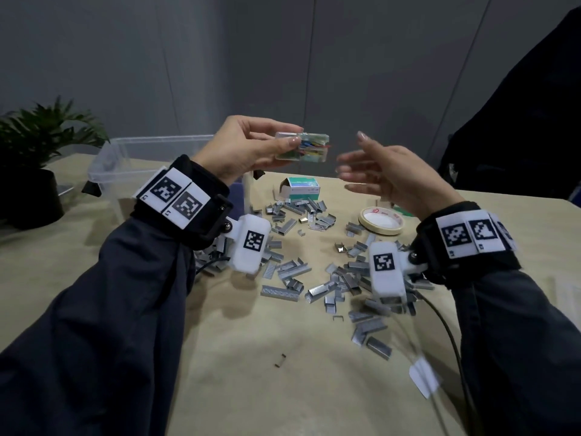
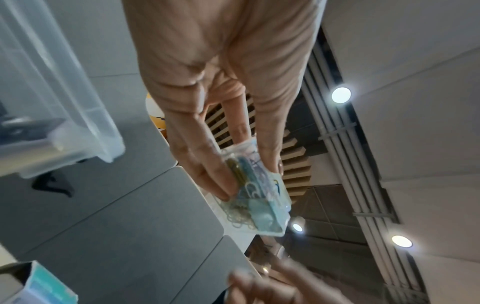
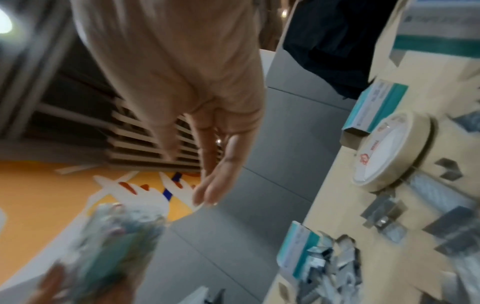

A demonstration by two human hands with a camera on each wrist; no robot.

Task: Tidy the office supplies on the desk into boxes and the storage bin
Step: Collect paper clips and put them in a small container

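Observation:
My left hand (image 1: 251,146) pinches a small clear plastic box of coloured paper clips (image 1: 302,146) between thumb and fingers, raised above the desk. In the left wrist view the clip box (image 2: 255,191) sits at the fingertips. My right hand (image 1: 382,171) hovers just right of the box with straight, spread fingers, holding nothing; in the right wrist view the right hand (image 3: 207,164) is empty and the clip box (image 3: 116,242) is blurred. Several strips of loose staples (image 1: 314,272) lie scattered on the beige desk (image 1: 251,357). A clear storage bin (image 1: 132,165) stands behind my left wrist.
A green-and-white staple box (image 1: 300,187), open at one end, lies beyond the staples. A roll of masking tape (image 1: 381,221) lies to its right. A potted plant (image 1: 37,158) stands at the far left. A dark garment (image 1: 518,121) hangs at the right.

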